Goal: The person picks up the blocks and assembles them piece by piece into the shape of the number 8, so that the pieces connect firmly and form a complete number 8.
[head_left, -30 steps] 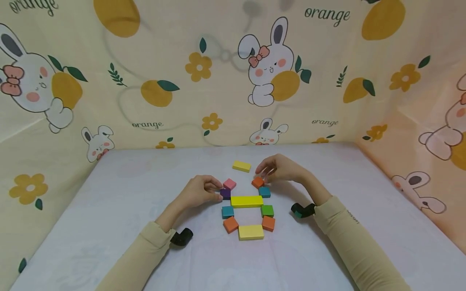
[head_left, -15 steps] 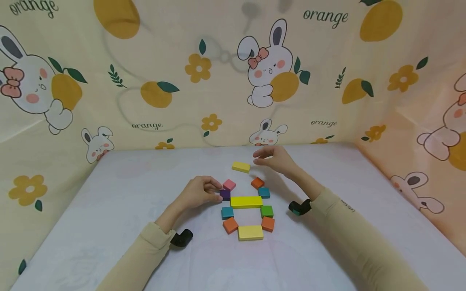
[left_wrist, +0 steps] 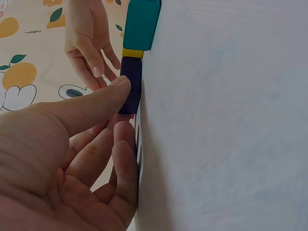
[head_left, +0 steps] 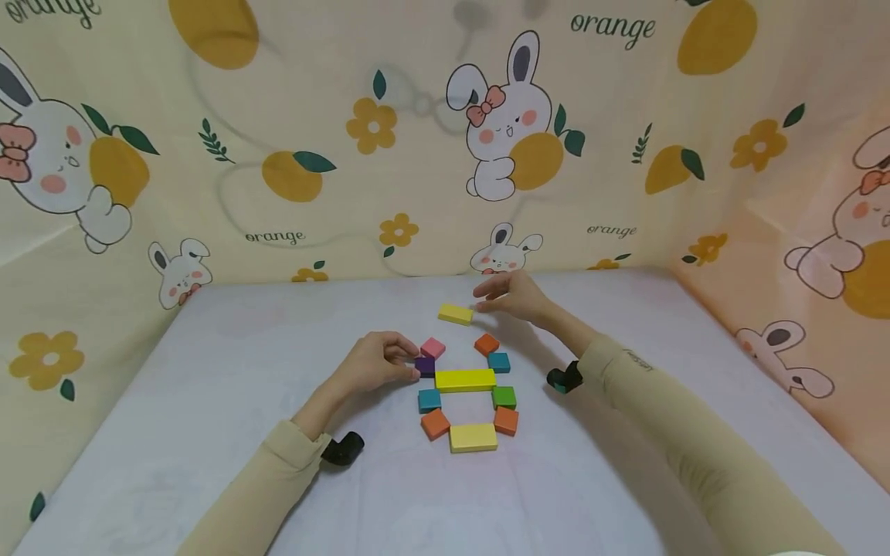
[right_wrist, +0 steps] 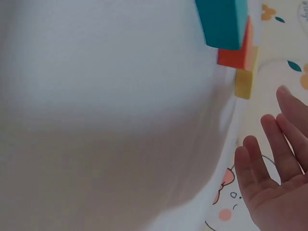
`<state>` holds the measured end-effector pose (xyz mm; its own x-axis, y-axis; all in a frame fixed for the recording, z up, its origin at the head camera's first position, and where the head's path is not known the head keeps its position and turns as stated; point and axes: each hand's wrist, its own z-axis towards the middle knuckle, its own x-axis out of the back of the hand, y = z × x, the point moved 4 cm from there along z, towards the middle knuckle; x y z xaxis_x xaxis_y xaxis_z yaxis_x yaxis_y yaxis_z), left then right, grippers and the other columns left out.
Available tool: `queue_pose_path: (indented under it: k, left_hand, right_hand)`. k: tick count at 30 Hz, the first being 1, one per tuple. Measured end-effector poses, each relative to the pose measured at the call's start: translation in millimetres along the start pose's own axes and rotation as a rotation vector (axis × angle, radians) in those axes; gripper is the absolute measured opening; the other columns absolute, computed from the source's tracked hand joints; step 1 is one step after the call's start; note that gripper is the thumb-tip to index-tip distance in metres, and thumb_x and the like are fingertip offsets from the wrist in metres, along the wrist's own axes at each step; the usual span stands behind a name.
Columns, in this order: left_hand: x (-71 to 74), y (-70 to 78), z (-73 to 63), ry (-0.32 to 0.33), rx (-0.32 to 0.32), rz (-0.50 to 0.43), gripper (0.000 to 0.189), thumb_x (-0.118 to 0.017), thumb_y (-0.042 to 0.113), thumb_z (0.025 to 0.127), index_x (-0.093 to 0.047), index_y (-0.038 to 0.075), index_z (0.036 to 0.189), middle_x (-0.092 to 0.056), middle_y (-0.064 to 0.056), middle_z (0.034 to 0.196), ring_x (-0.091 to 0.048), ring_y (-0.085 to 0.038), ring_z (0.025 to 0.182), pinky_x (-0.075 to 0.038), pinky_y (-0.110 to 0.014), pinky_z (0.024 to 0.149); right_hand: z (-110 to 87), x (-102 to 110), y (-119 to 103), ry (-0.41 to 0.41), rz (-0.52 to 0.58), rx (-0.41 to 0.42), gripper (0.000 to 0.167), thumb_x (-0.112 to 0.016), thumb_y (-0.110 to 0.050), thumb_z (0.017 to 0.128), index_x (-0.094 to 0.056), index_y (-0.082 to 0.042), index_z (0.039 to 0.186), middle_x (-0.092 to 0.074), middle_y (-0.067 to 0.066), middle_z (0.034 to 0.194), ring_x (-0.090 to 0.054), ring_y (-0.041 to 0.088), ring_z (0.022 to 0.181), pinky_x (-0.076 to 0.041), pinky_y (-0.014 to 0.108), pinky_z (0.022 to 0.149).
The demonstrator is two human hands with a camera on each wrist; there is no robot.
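Note:
In the head view my left hand (head_left: 375, 361) is at the left of a block arrangement, with thumb and forefinger at a purple block (head_left: 425, 367). The left wrist view has the thumb against this purple block (left_wrist: 131, 86) and the forefinger partly hidden behind it. A pink block (head_left: 433, 348) lies just beyond. My right hand (head_left: 516, 297) hovers at the far side, fingers extended, holding nothing. Its thumb tip is close to the right end of a pale yellow block (head_left: 455, 313). The right wrist view shows the hand (right_wrist: 276, 178) apart from that yellow block (right_wrist: 244, 83).
A long yellow block (head_left: 465, 380) lies mid-arrangement. Around it are teal blocks (head_left: 498, 362), a green block (head_left: 504, 398), orange blocks (head_left: 487, 344) and a front pale yellow block (head_left: 473, 438). A printed cloth wall (head_left: 389, 177) stands behind the white table (head_left: 208, 371).
My right hand has left the far orange block and moved away and slightly left, to the far pale yellow block. The left hand stays at the purple block. The head view has shifted slightly.

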<state>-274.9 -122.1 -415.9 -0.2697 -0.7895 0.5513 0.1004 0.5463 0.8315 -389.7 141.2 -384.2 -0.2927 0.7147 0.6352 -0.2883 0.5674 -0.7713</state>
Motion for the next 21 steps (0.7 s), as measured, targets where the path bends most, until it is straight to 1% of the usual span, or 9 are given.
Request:
queue_pose_path:
  k: [9,12,15,21]
  left_hand:
    - [1.5,1.0,-0.5,-0.004,0.009,-0.001,0.029,-0.084,0.016,0.080,-0.070,0.015,0.106,-0.070,0.002,0.101,-0.061,-0.020,0.080,-0.051,-0.037,0.084]
    - [1.6,1.9,-1.1,-0.005,0.012,0.003,0.029,-0.084,0.016,0.080,-0.070,0.015,0.106,-0.070,0.002,0.101,-0.061,-0.020,0.080,-0.051,-0.037,0.084]
    - [1.8,1.6,-1.3,-0.006,0.016,0.001,0.029,-0.084,0.015,0.080,-0.070,0.014,0.105,-0.071,0.002,0.100,-0.061,-0.020,0.080,-0.050,-0.037,0.084]
    - [2.0,-0.3,-0.6,-0.009,0.012,-0.014,0.029,-0.084,0.015,0.080,-0.070,0.014,0.106,-0.071,0.002,0.099,-0.062,-0.020,0.079,-0.050,-0.037,0.083]
  right_hand:
    - [10.4,-12,6,-0.108,0.009,-0.038,0.037,-0.084,-0.019,0.080,-0.073,-0.006,0.114,-0.071,0.002,0.108,-0.065,0.021,0.100,-0.050,0.035,0.090]
    - [13.1,-15,8,-0.112,0.009,-0.063,0.037,-0.086,-0.018,0.078,-0.074,-0.008,0.111,-0.071,0.000,0.106,-0.066,0.020,0.097,-0.051,0.033,0.089]
    - [14.4,-19,7,-0.107,-0.016,-0.066,0.035,-0.087,-0.018,0.077,-0.075,-0.010,0.109,-0.071,-0.001,0.104,-0.065,0.020,0.095,-0.052,0.032,0.087]
    - [16.5,-24,2,-0.094,-0.059,-0.020,0.032,-0.088,-0.017,0.075,-0.075,-0.010,0.104,-0.071,0.002,0.098,-0.062,0.023,0.090,-0.051,0.032,0.083]
